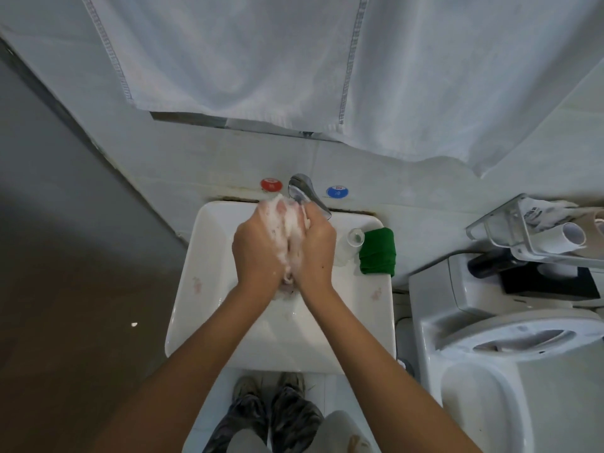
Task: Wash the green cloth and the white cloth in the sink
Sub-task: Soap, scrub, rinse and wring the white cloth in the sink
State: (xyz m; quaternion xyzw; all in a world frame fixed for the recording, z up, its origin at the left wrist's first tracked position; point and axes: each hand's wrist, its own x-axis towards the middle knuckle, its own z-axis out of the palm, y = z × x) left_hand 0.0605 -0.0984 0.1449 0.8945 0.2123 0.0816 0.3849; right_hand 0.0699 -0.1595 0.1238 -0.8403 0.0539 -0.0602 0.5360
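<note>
Over the sink [202, 289], under the faucet [307, 191]: left hand [258, 250] and right hand [315, 250], both curled tight round the soapy white cloth [289, 230] bunched between them. On the sink's right rim, beside a clear bottle [351, 243]: the folded green cloth [377, 251], untouched. 2 round knobs behind, red [271, 184] and blue [337, 191].

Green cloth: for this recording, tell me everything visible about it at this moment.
The green cloth is dark green, soft-looking fabric, folded into a compact bundle with creases across it. It rests on the right rim of the white sink, draping slightly over the edge, beside a small clear bottle that seems to touch it. No hand touches it. It shows no suds; whether it is wet cannot be told.
</note>
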